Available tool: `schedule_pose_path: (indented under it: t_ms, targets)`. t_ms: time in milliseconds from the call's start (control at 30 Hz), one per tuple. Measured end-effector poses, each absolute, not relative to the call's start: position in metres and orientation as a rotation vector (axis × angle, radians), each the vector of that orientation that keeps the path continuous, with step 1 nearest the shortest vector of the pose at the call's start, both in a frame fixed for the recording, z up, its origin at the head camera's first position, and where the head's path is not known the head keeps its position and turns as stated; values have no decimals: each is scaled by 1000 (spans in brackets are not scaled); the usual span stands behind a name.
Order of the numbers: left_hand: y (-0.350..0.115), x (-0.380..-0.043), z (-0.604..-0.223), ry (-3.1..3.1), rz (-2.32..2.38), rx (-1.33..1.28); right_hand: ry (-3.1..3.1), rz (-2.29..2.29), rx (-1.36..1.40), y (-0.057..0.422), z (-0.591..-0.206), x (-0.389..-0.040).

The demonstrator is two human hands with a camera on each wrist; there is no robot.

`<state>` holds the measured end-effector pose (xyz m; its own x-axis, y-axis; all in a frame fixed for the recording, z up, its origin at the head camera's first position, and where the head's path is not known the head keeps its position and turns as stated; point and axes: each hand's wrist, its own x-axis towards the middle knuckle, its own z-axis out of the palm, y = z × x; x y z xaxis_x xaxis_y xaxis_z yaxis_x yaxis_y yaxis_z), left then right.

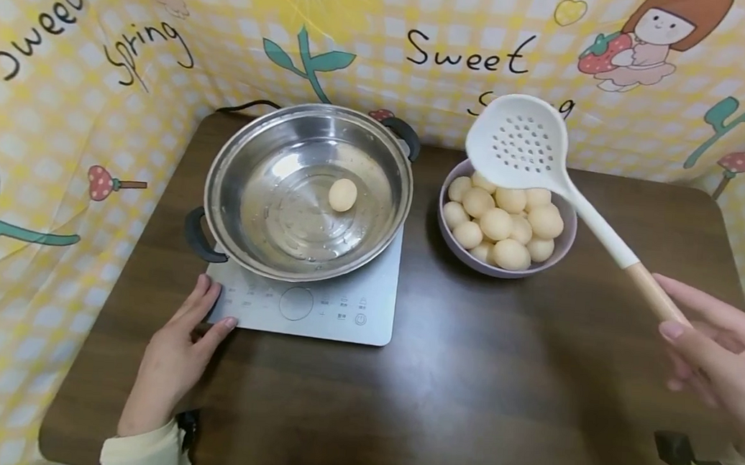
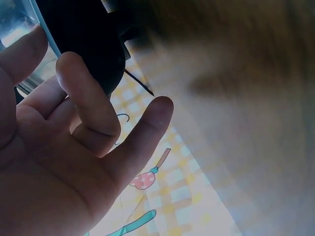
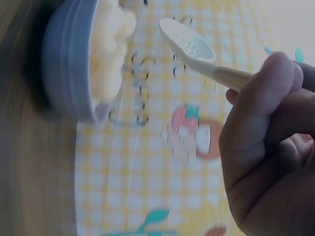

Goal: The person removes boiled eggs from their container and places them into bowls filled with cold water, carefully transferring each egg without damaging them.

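My right hand [image 1: 721, 350] holds a skimmer [image 1: 523, 143] by its wooden handle, thumb along the top. Its white perforated head is raised and overlaps the back of a purple bowl [image 1: 468, 257] in the head view. Pale beige eggs [image 1: 495, 224] fill that bowl. One more egg [image 1: 343, 195] lies in a wide steel pot [image 1: 261, 250] with a little clear liquid. The pot stands on a white induction cooktop [image 1: 379, 326]. At the cooktop's front left corner rests my left hand [image 1: 176, 352], fingers along the side and thumb at the front edge.
All this stands on a dark wooden table [image 1: 464, 412]. Black side handles [image 1: 202, 236] stick out from the pot. A black cord [image 1: 248, 106] runs behind it. A yellow checked cloth [image 1: 385, 53] hangs close along the back and sides.
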<state>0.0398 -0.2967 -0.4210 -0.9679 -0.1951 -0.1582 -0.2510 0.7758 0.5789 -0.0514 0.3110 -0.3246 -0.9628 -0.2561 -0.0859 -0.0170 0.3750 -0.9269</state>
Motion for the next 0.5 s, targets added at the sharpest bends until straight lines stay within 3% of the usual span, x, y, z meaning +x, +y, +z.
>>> schedule_pose_path:
  t_ms: [233,500]
  targets:
    - [-295,41,-421,2906,930,-326,2528,-1613,-312,238,-312,-63]
    - [-298,43,-420,2909,941,-364,2962,-1125,-933,166,-312,-93]
